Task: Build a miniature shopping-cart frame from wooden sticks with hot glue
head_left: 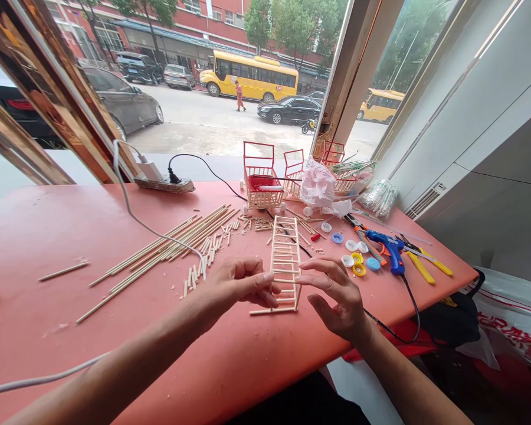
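Observation:
A small ladder-like frame [285, 251] of thin wooden sticks stands on the table between my hands. Its rungs run across, and one longer stick [265, 311] sticks out to the left at the near end. With thumb and fingers closed, my left hand [246, 282] pinches the frame's left side near its lower end; part of the grip is hidden. Fingers apart, my right hand [336, 295] reaches the right side, the index and middle fingertips touching or nearly touching it.
Long sticks [159, 254] and cut pieces [210, 251] lie left. Behind stands a stick-built cart [261, 180] beside a pink plastic bag [317, 183]. To the right are bottle caps [337, 238], a blue glue gun [392, 248] and yellow-handled pliers [420, 265]. A cable [146, 221] crosses the table.

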`<state>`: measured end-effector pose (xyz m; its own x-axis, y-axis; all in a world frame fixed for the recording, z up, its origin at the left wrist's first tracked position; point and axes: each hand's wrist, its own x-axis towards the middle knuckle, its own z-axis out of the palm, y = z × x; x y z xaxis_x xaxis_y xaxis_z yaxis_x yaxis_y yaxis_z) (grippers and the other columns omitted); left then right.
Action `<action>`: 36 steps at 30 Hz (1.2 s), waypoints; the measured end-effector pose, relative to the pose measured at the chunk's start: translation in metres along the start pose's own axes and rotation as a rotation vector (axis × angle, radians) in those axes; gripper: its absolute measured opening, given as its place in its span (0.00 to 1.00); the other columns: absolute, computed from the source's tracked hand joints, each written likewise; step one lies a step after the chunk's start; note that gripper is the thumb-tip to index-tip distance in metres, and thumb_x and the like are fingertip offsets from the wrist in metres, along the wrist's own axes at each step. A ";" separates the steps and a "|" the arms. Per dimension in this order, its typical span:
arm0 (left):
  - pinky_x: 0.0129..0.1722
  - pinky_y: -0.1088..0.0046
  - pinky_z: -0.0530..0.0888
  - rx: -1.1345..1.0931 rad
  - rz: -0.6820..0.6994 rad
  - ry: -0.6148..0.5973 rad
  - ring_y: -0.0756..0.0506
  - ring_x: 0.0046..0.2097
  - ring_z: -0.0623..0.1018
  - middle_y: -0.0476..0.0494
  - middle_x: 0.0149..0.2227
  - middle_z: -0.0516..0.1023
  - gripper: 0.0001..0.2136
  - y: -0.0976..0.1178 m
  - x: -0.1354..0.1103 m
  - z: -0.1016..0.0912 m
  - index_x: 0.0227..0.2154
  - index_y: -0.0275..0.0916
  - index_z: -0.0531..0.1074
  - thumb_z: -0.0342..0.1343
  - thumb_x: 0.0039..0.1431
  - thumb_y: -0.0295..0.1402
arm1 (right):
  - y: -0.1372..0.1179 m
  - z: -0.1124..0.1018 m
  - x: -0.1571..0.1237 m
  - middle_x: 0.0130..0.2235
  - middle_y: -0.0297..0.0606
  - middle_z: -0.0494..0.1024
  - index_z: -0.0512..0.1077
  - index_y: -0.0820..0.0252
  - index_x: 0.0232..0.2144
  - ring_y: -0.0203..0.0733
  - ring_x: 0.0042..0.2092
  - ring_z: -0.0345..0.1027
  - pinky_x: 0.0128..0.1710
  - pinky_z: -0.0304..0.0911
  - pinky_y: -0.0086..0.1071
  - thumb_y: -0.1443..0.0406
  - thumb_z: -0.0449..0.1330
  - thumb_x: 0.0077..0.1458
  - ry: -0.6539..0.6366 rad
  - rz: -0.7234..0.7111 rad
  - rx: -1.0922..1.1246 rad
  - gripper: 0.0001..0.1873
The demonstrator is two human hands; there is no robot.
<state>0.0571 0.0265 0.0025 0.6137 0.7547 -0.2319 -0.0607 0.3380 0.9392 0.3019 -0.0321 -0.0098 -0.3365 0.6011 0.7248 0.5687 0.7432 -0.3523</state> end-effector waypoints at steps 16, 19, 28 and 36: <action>0.41 0.63 0.81 -0.008 -0.010 0.002 0.41 0.35 0.85 0.35 0.37 0.87 0.21 0.002 0.000 0.001 0.25 0.36 0.73 0.71 0.52 0.49 | 0.001 0.000 -0.002 0.53 0.43 0.77 0.76 0.51 0.54 0.49 0.56 0.69 0.56 0.66 0.47 0.65 0.58 0.67 -0.012 0.005 0.020 0.15; 0.42 0.61 0.81 0.002 -0.010 0.000 0.41 0.35 0.85 0.34 0.38 0.87 0.21 0.001 0.000 0.001 0.26 0.36 0.74 0.71 0.51 0.50 | 0.001 0.000 -0.002 0.52 0.43 0.78 0.76 0.51 0.54 0.49 0.55 0.69 0.55 0.67 0.48 0.64 0.58 0.68 -0.007 0.002 0.017 0.15; 0.40 0.64 0.81 -0.008 0.002 -0.010 0.42 0.34 0.85 0.34 0.37 0.87 0.21 0.000 0.001 0.000 0.25 0.36 0.73 0.71 0.52 0.50 | 0.000 0.000 -0.001 0.52 0.43 0.78 0.76 0.51 0.53 0.49 0.55 0.70 0.55 0.67 0.48 0.64 0.57 0.68 -0.006 0.001 0.014 0.14; 0.39 0.67 0.82 -0.020 0.003 -0.011 0.43 0.34 0.85 0.35 0.37 0.87 0.20 0.000 0.000 0.000 0.26 0.35 0.73 0.70 0.54 0.48 | 0.000 0.000 -0.001 0.53 0.43 0.78 0.76 0.51 0.54 0.48 0.55 0.69 0.56 0.66 0.47 0.65 0.58 0.67 -0.010 0.005 0.021 0.15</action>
<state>0.0571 0.0264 0.0030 0.6218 0.7499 -0.2260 -0.0785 0.3468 0.9346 0.3024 -0.0328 -0.0105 -0.3415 0.6075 0.7172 0.5542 0.7465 -0.3684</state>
